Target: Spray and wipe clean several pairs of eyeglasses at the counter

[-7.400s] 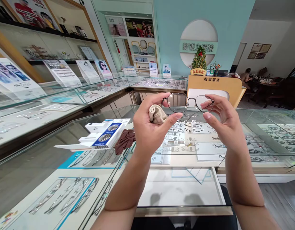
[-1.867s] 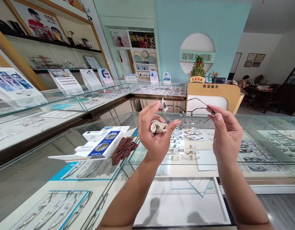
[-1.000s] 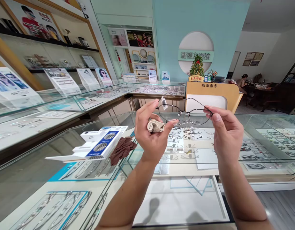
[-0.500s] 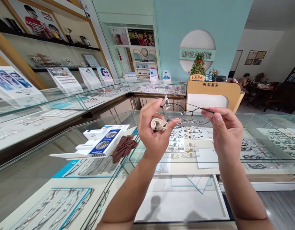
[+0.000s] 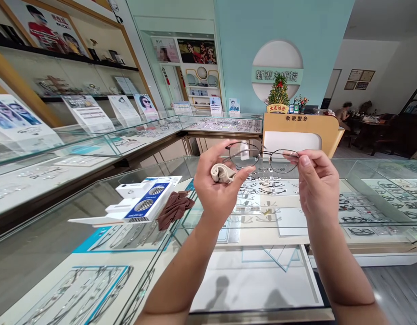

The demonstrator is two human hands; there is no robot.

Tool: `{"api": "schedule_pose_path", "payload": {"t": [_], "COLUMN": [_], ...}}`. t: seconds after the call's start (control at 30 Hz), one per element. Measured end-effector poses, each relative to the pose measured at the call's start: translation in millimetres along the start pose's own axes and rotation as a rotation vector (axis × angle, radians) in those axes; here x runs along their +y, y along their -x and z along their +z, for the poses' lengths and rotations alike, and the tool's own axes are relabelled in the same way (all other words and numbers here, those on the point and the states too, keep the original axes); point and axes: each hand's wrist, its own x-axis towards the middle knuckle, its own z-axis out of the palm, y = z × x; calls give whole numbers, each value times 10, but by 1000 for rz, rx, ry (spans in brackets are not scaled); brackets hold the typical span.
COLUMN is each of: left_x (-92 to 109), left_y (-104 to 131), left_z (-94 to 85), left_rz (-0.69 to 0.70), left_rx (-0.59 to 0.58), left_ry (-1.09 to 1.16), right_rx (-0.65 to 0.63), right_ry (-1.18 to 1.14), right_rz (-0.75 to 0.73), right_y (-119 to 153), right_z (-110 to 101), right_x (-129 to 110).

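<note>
A pair of thin dark-rimmed round eyeglasses (image 5: 265,153) is held up in front of me, above the glass counter. My left hand (image 5: 218,185) grips the left end of the frame between thumb and fingers and also has a rolled beige cloth (image 5: 222,173) against its palm. The right end of the frame is pinched between thumb and fingers of my right hand (image 5: 317,183). A small white tag (image 5: 244,150) hangs at the left lens.
A blue and white box (image 5: 148,201) and a crumpled brown cloth (image 5: 174,209) lie on the glass at left. Below is a white drawer (image 5: 259,284). Glass cases (image 5: 367,212) of eyeglasses surround me; a person (image 5: 344,113) sits far back at right.
The eyeglasses have tilted slightly, and the white tag now hangs lower, seen at the left lens. Both hands keep their hold; my right hand has shifted slightly left.
</note>
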Motion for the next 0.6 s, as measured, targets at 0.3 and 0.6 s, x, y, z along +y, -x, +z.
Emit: {"api": "schedule_pose_path", "payload": {"t": [0.3, 0.6], "left_x": [57, 65], "left_y": [-18, 0], "left_z": [-6, -23], "left_rz": [-60, -172], "left_rx": [-59, -46], "left_ry": [104, 176], "right_rx": [-33, -73], "right_ry": [-37, -93], "right_rz": [84, 241], "right_y": [-30, -88], "right_z": [10, -12], "right_x": [40, 95]}}
